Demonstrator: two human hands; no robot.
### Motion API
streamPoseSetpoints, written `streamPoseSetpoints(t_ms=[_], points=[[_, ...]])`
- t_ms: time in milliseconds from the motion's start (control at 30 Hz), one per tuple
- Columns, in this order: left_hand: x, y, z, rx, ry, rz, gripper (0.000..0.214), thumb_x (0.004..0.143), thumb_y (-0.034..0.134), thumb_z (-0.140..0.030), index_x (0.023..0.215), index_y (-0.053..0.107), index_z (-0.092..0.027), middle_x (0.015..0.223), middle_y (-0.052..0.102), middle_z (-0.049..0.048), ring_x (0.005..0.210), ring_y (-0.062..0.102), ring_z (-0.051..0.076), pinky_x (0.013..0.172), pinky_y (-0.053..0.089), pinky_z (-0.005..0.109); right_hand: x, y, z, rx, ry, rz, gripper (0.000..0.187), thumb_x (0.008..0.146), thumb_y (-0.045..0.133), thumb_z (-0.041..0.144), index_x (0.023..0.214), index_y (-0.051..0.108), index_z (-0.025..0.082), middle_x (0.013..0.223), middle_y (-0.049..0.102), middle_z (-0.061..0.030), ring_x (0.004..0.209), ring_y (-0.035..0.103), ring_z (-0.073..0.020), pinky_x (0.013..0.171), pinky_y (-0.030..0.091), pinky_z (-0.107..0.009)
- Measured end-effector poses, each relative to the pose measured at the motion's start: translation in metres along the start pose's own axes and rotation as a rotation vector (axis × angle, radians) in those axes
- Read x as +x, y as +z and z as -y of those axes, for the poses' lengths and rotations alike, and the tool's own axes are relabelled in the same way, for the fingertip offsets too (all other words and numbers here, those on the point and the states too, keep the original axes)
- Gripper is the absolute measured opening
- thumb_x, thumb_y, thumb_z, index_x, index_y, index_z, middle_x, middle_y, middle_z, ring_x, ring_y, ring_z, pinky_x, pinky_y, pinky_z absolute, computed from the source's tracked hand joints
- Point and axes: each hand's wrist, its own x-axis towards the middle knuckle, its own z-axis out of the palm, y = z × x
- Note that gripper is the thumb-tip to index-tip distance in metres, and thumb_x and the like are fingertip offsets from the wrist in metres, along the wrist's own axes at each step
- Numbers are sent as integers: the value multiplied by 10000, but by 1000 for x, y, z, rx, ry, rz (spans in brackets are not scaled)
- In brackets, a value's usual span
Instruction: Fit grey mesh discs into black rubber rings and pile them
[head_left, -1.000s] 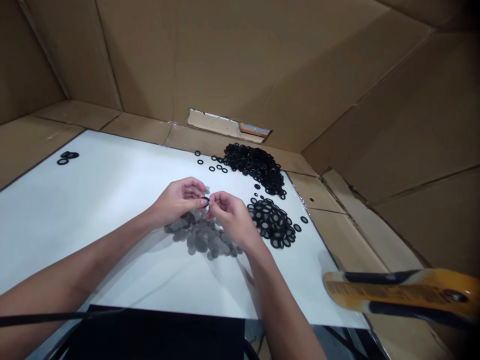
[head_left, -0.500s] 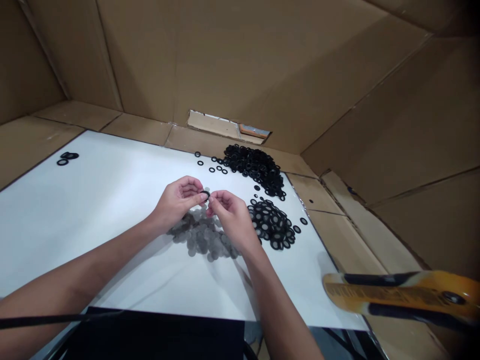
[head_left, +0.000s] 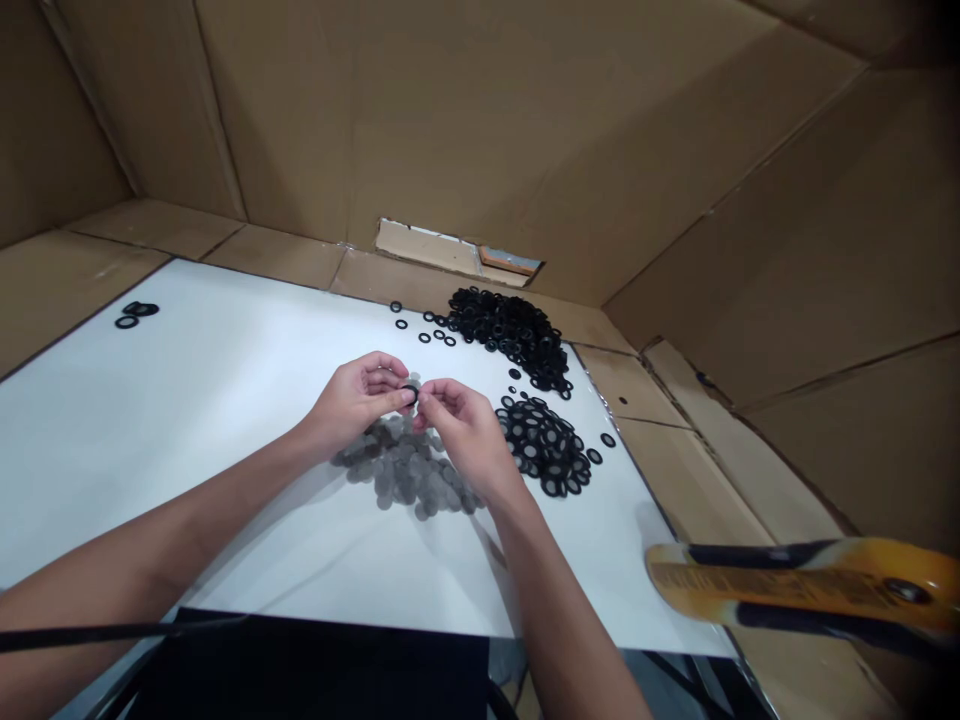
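Between thumb and fingers, my left hand (head_left: 358, 402) pinches a small black ring (head_left: 412, 394). My right hand (head_left: 463, 425) is closed too, its thumb and fingertip meeting at the ring's right edge; whether a thin disc is also pinched there is too small to tell. Below both hands lies a heap of grey, see-through discs (head_left: 409, 470) on the white table (head_left: 225, 400). Just right of my right hand is a pile of black rings with grey centres (head_left: 551, 445). Farther back sits a larger pile of black rings (head_left: 510, 330).
Several loose black rings (head_left: 424, 338) lie left of the back pile, and a few more black rings (head_left: 127, 322) at the far left corner. Cardboard walls (head_left: 480, 120) enclose the table. A blurred yellow-and-black object (head_left: 795, 585) juts in at the lower right.
Hardly anything differs. Both hands stay together at the ring, which has shifted or turned very slightly between the fingertips.
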Motion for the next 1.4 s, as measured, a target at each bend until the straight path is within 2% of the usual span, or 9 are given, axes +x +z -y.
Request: streamPoseSetpoints(t_ms=[300, 567, 933, 1100, 1233, 1400], points=[[-1, 1, -2, 17, 7, 9, 319, 717, 811, -273, 938, 614, -156, 850, 687, 22, 757, 675, 144, 762, 544, 298, -2, 1, -3, -149, 4, 16, 166, 872, 568, 363, 858, 577, 198, 671, 633, 17, 634, 593, -151, 622, 432, -262], [-3, 3, -7, 18, -14, -41, 341, 689, 823, -260, 924, 595, -164, 833, 688, 20, 751, 678, 153, 747, 548, 303, -3, 5, -1, -219, -1, -42, 111, 849, 533, 314, 854, 553, 205, 648, 617, 22, 592, 533, -140, 557, 379, -248], [-4, 5, -7, -19, -15, -45, 302, 702, 799, -218, 905, 582, -163, 831, 656, 3, 720, 667, 131, 736, 556, 290, -6, 2, -1, -254, -41, -34, 124, 886, 544, 336, 872, 558, 214, 716, 605, 23, 615, 513, -134, 558, 377, -244], [-4, 7, -6, -40, 5, -43, 289, 711, 800, -252, 887, 590, -159, 830, 637, -3, 721, 652, 123, 755, 553, 292, -4, 3, -1, -220, -65, -54, 143, 889, 568, 354, 882, 574, 211, 746, 631, 9, 665, 568, -151, 612, 420, -257], [-3, 7, -1, -32, 43, -75, 287, 727, 800, -277, 895, 600, -159, 853, 633, 6, 801, 649, 138, 797, 538, 288, -2, 7, 1, -105, -24, -100, 199, 867, 611, 384, 910, 594, 190, 742, 638, -2, 671, 592, -155, 644, 455, -265], [-3, 6, 2, 9, 59, -68, 285, 752, 786, -287, 925, 595, -166, 897, 645, 15, 810, 662, 144, 801, 529, 296, -1, 8, 0, -63, 25, -76, 214, 851, 623, 386, 858, 605, 173, 709, 631, 1, 635, 579, -144, 641, 456, -264]])
